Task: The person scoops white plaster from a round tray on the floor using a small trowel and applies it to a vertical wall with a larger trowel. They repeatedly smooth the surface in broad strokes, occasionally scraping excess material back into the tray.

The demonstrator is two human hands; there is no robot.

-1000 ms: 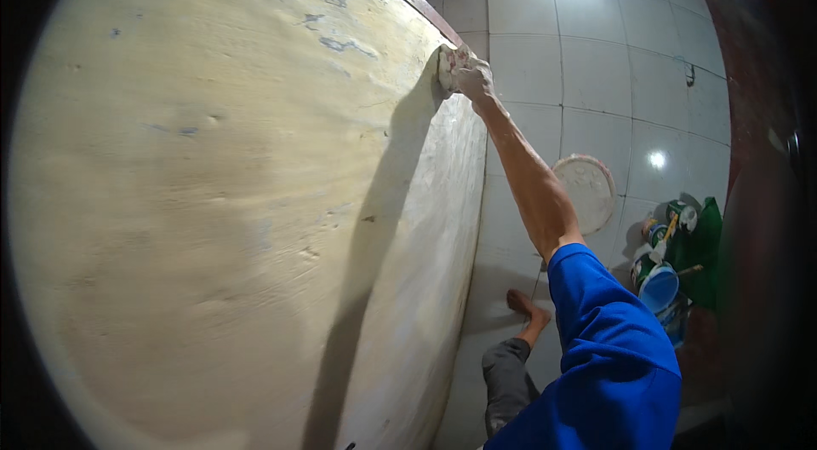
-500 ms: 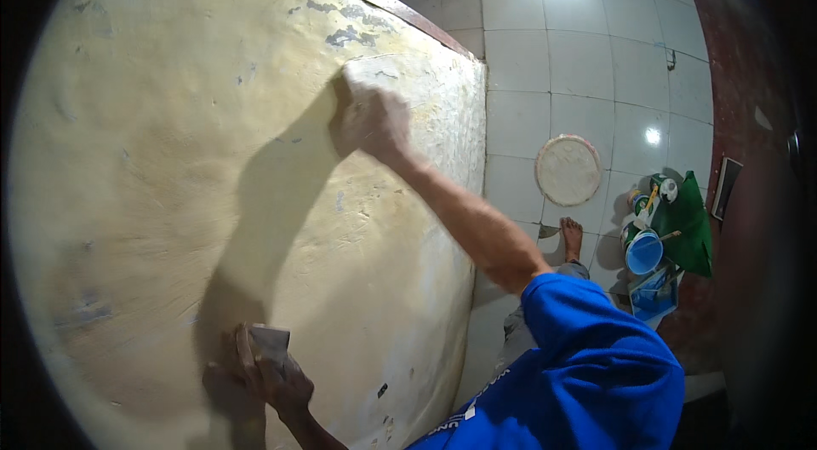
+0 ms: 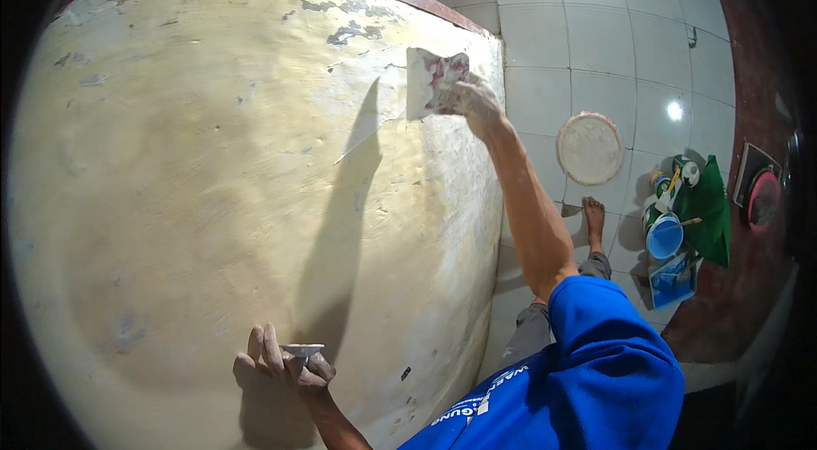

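Observation:
My right hand (image 3: 478, 106) reaches out to the upper part of the cream wall (image 3: 213, 229). Its fingers grip a wide flat putty spreader (image 3: 417, 84), pale with a pinkish, smeared back, held near the wall's right edge. Lower down, my left hand (image 3: 294, 369) holds a small grey scraper (image 3: 304, 350), seen nearly edge-on. Two of that hand's fingers stretch out near the wall beside their shadow; whether they touch it I cannot tell. Whitish smears and grey bare patches mark the wall close to the spreader.
Right of the wall, a round whitish lid (image 3: 590, 148) lies on the tiled floor (image 3: 532, 37) near a bare foot (image 3: 594, 220). Farther right are a blue paint bucket (image 3: 665, 237), a blue tray (image 3: 674, 281), a green cloth (image 3: 708, 212) and a pink-rimmed round object (image 3: 764, 200).
My right hand has moved right along the wall, and the spreader's face now shows. The left hand's scraper has tilted to nearly edge-on. The whole view has shifted slightly.

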